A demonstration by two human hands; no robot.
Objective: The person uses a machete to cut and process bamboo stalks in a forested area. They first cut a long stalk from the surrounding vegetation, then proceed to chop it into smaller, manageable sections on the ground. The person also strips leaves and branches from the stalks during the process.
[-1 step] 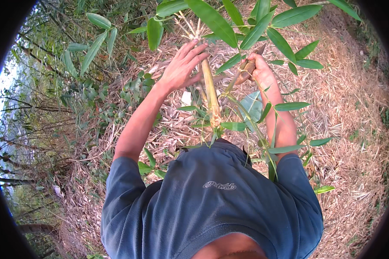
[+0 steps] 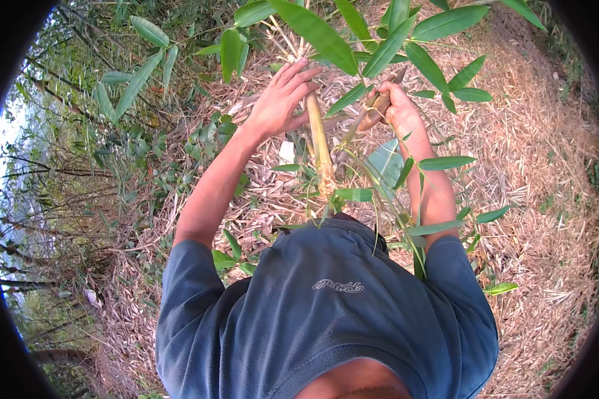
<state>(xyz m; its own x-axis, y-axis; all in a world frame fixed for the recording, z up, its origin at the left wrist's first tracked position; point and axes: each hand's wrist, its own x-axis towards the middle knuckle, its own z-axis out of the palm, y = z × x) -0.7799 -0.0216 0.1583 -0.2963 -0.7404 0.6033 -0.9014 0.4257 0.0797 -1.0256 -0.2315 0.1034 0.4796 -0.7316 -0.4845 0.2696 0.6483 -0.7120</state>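
A pale yellow-green bamboo stalk (image 2: 320,143) stands in front of me, its cut-looking lower end near my waist. My left hand (image 2: 283,100) is on its upper part, fingers laid over it and thumb at its near side. To the right, my right hand (image 2: 398,106) is closed round a brown wooden piece (image 2: 375,112) with a dark pointed end showing above the fist. Whether this is a tool's handle I cannot tell. A thin green branch (image 2: 363,159) passes close by that fist, and long bamboo leaves (image 2: 389,50) hang over both hands.
Dry fallen leaves (image 2: 512,219) cover the ground. Green undergrowth (image 2: 209,143) and thin stems (image 2: 66,169) grow on the left. A broad bluish-green leaf-like piece (image 2: 385,163) lies below my right hand, and a small white scrap (image 2: 287,153) is left of the stalk.
The bamboo stalk and the leaves above have shifted slightly to the left. Both hands keep nearly the same place and hold.
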